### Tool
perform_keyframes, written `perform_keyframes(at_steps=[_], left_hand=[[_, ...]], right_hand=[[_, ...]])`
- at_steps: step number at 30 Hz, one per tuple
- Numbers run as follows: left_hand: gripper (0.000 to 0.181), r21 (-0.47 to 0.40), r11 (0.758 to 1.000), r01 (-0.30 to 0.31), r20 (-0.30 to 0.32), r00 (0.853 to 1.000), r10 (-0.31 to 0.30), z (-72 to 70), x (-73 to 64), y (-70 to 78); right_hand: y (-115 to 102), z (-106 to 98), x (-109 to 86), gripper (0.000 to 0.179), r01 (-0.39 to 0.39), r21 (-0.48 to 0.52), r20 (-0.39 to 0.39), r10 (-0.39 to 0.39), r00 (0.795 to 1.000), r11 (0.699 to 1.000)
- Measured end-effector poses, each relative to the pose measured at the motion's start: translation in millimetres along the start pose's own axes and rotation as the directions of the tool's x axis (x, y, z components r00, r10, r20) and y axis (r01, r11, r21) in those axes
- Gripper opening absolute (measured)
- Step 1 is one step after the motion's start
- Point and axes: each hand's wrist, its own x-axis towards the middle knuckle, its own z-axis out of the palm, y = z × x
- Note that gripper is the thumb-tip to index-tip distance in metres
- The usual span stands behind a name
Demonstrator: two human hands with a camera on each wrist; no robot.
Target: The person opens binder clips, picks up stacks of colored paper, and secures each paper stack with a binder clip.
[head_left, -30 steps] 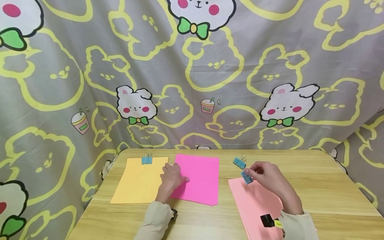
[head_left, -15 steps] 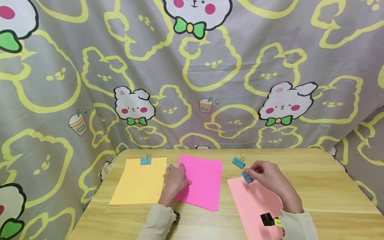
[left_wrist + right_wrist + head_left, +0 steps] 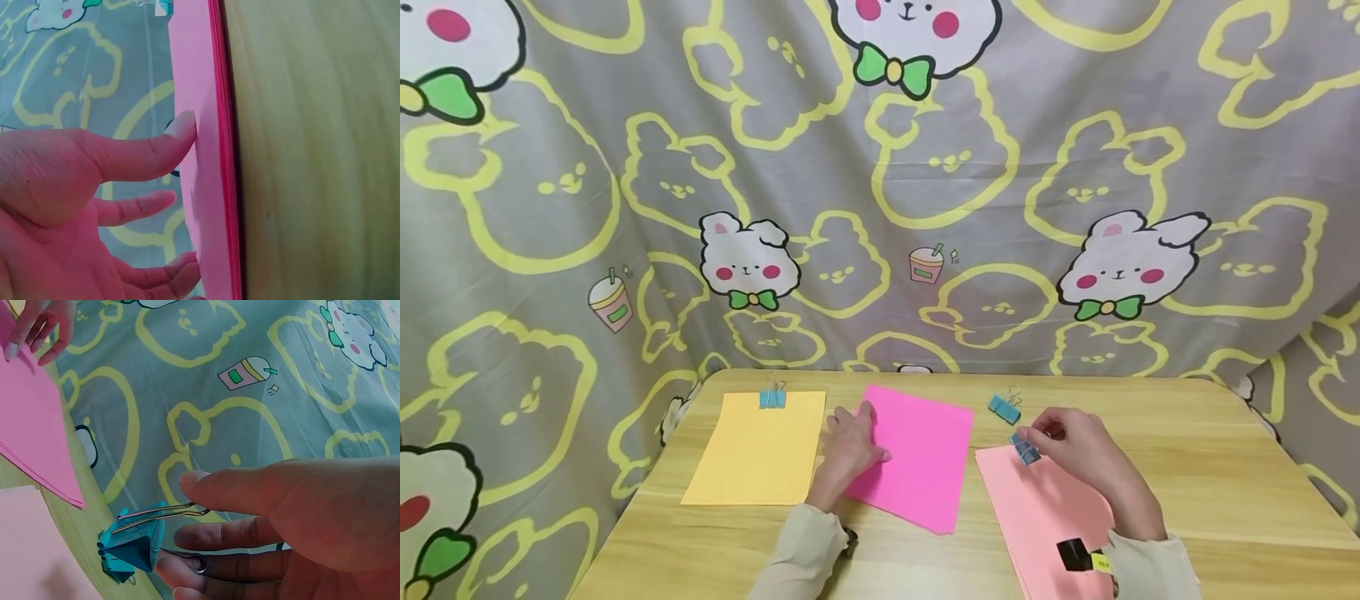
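My left hand [image 3: 848,446] rests on the left edge of a magenta paper stack [image 3: 921,458]. In the left wrist view its thumb lies on the top sheet [image 3: 200,156] and its fingers are spread at the edge. My right hand [image 3: 1082,450] pinches a blue-green binder clip [image 3: 1025,450] above the far end of a light pink paper stack [image 3: 1045,517]. The right wrist view shows the clip [image 3: 134,540] held by its wire handles, thumb on one side and fingers on the other. A second binder clip [image 3: 1004,409] lies on the table just beyond.
Yellow paper [image 3: 756,458] lies at the left with a blue-green binder clip [image 3: 772,398] on its far edge. A patterned grey curtain [image 3: 850,183] hangs behind and beside the wooden table [image 3: 1210,467].
The magenta stack has slid to the right and turned clockwise under my left hand, which has shifted right with it. My right hand still holds its clip in about the same place.
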Motion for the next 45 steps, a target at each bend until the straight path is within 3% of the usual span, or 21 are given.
perform_keyframes(at_steps=[8,15,22,32,34,40,45], left_hand=[[0.081,0.112,0.989,0.096,-0.012,0.995,-0.095,0.8,-6.4,-3.9],[0.074,0.141,0.987,0.082,0.013,0.996,-0.085,-3.1,-9.4,-1.2],[0.084,0.085,0.993,0.083,0.013,0.996,-0.084,-3.6,-8.7,-3.0],[0.097,-0.007,1.0,0.004,0.054,0.999,-0.003,2.9,-1.1,-10.0],[0.093,-0.047,0.999,0.002,0.053,0.999,0.001,4.2,1.8,-14.9],[0.056,-0.169,0.985,-0.037,0.048,0.998,0.046,2.7,9.2,-29.9],[0.028,-0.334,0.929,-0.158,0.038,0.983,0.18,-5.6,11.9,-36.3]], right_hand=[[3.4,0.8,-2.8,0.023,-0.008,0.018,0.001,0.008,1.0,1.0],[4.1,-1.3,-1.5,0.022,0.001,0.012,-0.005,-0.001,1.0,1.0],[1.9,-1.9,-0.5,0.023,-0.01,0.006,0.011,0.01,1.0,1.0],[5.0,-1.4,0.0,0.039,-0.025,-0.013,0.009,0.025,1.0,1.0],[7.0,-1.0,-0.2,0.039,-0.032,-0.016,0.018,0.032,0.999,0.999],[11.5,0.0,0.8,0.035,-0.033,-0.043,0.023,0.034,0.999,0.999],[12.6,-2.6,1.7,0.033,-0.039,-0.047,0.033,0.041,0.999,0.998]])
